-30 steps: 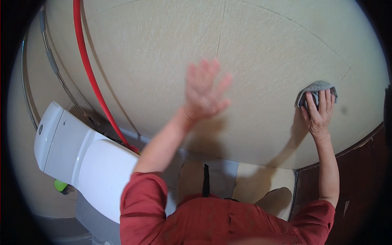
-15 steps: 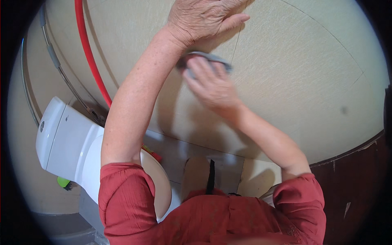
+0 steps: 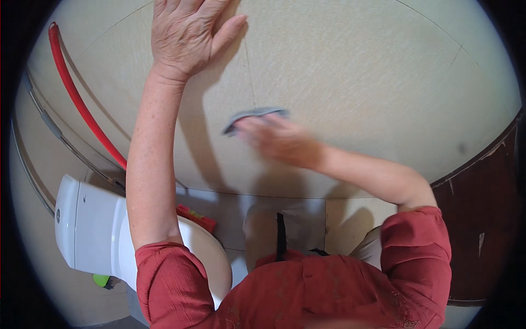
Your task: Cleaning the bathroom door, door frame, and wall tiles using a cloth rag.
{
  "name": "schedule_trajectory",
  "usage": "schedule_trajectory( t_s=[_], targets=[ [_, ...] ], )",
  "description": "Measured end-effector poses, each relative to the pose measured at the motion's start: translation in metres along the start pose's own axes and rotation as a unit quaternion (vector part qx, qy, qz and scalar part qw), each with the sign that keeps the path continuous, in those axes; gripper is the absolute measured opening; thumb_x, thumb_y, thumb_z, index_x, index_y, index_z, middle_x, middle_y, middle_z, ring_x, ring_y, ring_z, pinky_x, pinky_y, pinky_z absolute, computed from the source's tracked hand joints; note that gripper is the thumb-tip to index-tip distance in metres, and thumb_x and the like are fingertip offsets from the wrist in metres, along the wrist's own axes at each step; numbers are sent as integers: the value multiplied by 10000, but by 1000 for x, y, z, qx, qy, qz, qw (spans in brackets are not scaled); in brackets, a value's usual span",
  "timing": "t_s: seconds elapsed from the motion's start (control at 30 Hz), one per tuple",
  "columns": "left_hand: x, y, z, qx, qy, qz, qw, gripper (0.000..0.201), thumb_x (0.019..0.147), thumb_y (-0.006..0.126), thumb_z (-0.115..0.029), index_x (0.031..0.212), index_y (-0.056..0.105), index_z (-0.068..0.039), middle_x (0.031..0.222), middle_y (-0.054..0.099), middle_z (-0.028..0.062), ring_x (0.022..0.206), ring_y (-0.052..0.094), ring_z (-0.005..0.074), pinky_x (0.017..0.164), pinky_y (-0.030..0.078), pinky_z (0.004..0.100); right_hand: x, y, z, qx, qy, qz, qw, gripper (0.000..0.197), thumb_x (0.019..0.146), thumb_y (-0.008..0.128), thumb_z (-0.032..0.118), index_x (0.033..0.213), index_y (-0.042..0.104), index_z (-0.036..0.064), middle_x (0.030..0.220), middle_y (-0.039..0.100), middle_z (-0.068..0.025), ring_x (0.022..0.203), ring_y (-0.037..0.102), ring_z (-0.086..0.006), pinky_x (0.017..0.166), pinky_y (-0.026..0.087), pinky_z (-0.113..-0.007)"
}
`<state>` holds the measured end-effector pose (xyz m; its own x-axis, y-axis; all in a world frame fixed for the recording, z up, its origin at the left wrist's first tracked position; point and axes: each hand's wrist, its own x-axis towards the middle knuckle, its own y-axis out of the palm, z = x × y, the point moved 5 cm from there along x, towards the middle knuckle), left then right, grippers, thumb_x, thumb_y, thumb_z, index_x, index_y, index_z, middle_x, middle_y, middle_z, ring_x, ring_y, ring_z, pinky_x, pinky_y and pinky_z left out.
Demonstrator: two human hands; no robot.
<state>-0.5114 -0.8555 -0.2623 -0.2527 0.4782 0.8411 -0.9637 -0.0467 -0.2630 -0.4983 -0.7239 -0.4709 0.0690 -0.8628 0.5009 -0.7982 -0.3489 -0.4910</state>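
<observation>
High on the beige tiled wall (image 3: 350,82), my left hand (image 3: 189,41) lies flat, its thumb spread to the right and its fingertips cut off by the upper edge. Lower and to the right, my right hand (image 3: 282,141) presses a folded grey cloth (image 3: 257,113) against the same wall. Motion blurs that hand, but its fingers lie over the cloth. A thin tile joint runs down the wall between the left thumb and the cloth.
A white toilet (image 3: 98,225) stands at my left, below my left arm. Beside it are a red hose (image 3: 82,107), a grey metal hose (image 3: 52,125), a red packet (image 3: 196,218) and a green brush (image 3: 101,280). A dark brown panel (image 3: 476,219) is at the right.
The view has shifted, so the hose and toilet appear in different places. My right hand has slid the cloth down and rightward along the wall. My left hand remains flat by the tile joint.
</observation>
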Motion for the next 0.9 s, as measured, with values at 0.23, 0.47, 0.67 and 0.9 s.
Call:
schedule_trajectory(
  t_s=[0.23, 0.47, 0.67, 0.9],
  targets=[
    [-4, -3, -8, -8, 46, -180, 983, 560, 954, 460, -415, 1441, 424, -141, 1517, 320, 169, 1398, 302, 349, 1127, 203, 497, -140, -113, -126, -88, 229, -52, 968, 527, 747, 720, 279, 1252, 620, 167, 1389, 483, -163, 1327, 412, -317, 1124, 198, -499],
    [-9, -9, -158, -297, 16, -250, 921, 575, 972, 381, -509, 1414, 449, -146, 1497, 325, 235, 1430, 240, 364, 1161, 80, 519, -111, -92, -108, -92, 327, -133, 931, 421, 803, 615, 218, 1216, 639, 140, 1407, 472, -167, 1365, 382, -330, 1105, 227, -553],
    [-12, 8, -239, -310, 136, -171, 925, 591, 964, 372, -553, 1413, 446, -177, 1502, 337, 189, 1431, 237, 354, 1161, 89, 543, -151, -102, -128, -83, 287, -107, 948, 522, 792, 647, 337, 1291, 581, 200, 1376, 498, -116, 1329, 418, -299, 1088, 276, -535],
    [-2, 18, -268, -171, 148, -71, 972, 553, 969, 372, -529, 1405, 464, -202, 1499, 367, 128, 1424, 274, 295, 1183, 84, 491, -348, -182, -192, -228, 462, -108, 850, 624, 813, 645, 283, 1395, 476, 135, 1413, 420, -233, 1349, 354, -385, 1129, 226, -528]
  ],
)
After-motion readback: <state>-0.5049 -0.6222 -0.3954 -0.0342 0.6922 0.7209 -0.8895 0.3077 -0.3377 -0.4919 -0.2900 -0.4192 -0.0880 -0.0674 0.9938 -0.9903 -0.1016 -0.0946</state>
